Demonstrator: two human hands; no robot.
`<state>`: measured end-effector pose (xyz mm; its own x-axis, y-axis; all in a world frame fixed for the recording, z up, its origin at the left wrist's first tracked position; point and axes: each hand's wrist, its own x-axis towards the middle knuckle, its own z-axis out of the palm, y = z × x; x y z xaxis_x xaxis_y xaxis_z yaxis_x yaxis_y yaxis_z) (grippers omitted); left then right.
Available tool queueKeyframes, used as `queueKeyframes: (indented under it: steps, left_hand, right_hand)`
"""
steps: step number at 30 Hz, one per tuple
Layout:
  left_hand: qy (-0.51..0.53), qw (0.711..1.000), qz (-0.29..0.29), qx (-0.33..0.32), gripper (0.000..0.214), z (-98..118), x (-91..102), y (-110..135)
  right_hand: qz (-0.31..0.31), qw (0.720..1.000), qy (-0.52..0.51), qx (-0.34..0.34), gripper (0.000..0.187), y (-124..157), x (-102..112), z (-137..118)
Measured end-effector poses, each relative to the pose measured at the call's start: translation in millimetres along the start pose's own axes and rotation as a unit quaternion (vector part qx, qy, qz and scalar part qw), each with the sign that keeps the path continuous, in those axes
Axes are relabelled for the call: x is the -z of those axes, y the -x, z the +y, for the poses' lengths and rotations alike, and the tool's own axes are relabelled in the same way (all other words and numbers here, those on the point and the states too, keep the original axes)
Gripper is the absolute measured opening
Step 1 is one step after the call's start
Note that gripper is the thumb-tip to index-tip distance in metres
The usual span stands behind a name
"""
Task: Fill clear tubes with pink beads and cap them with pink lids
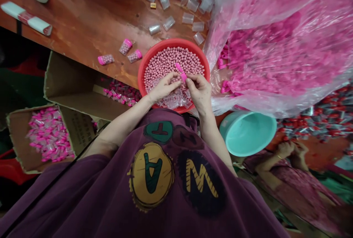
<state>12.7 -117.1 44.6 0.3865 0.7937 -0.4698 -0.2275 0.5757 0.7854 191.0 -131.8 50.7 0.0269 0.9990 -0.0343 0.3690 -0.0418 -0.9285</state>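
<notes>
So, the right hand (200,92) pinches a pink plastic piece (180,73) tight between its thumb and fingers. The piece is small, thin and bright pink, and it is held up over a red plastic bowl (174,42). The left hand (162,88) is curled right beside it, with its fingers close to the piece, but I cannot tell if that hand is holding anything.

The bowl is full of little round pink beads (173,65), and shiny clear plastic bits (171,100) lie at the near side, under the hands. On the brown wooden table (82,21) lie small clear tubes (187,18) with nothing in them. Closer to the bowl are three tubes filled with beads and shut with pink caps (125,47).

A big see-through bag of pink pieces (275,39) sits to the right of the bowl. Cardboard boxes of filled tubes (49,135) are down on the left. A teal tub (246,133) is near the right arm, and another person's hands (292,153) work past it.
</notes>
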Motion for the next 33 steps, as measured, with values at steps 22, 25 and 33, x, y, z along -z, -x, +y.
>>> queueKeyframes:
  steps: [22,25,33]
  left_hand:
    - [-0.015,0.990,-0.127,0.062,0.040,4.2,4.7,17.5]
    - [0.035,0.989,-0.108,0.100,0.044,3.3,5.1,18.4]
    - [0.105,0.991,0.004,0.088,0.027,4.0,5.6,13.2]
  right_hand:
    - [-0.089,0.989,-0.074,-0.089,0.058,-3.6,10.9,1.7]
    - [-0.093,0.986,-0.091,-0.102,0.059,-11.2,3.7,3.8]
    - [-0.114,0.987,0.091,0.064,0.080,14.2,2.3,2.3]
